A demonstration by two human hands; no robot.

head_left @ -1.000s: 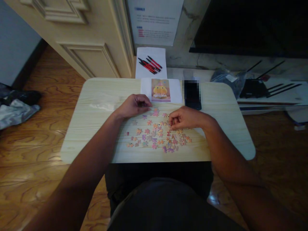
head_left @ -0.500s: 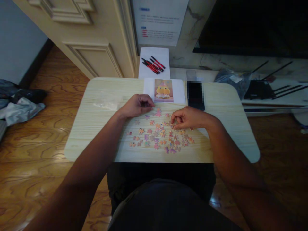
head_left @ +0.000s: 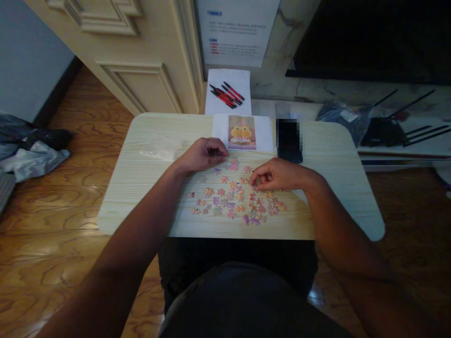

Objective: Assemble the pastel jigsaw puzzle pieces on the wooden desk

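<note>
Several small jigsaw pieces (head_left: 232, 202) in pink, orange and purple lie scattered on a pale wooden table (head_left: 148, 183). My left hand (head_left: 202, 155) rests curled at the far left of the pieces, beside a reference picture of a yellow duck (head_left: 241, 133) on white paper. What its fingers hold is hidden. My right hand (head_left: 276, 174) is over the right side of the pile, fingertips pinched on a puzzle piece.
A dark phone (head_left: 289, 141) lies right of the picture. A clear plastic bag (head_left: 157, 150) sits on the table's left. Behind the table, red and black pens (head_left: 225, 94) lie on white paper. Grey bags (head_left: 31, 150) lie on the wooden floor at left.
Both hands have stayed almost in place; the right fingers shifted slightly among the pieces. The camera drifted a little, moving the scene rightward in view.
</note>
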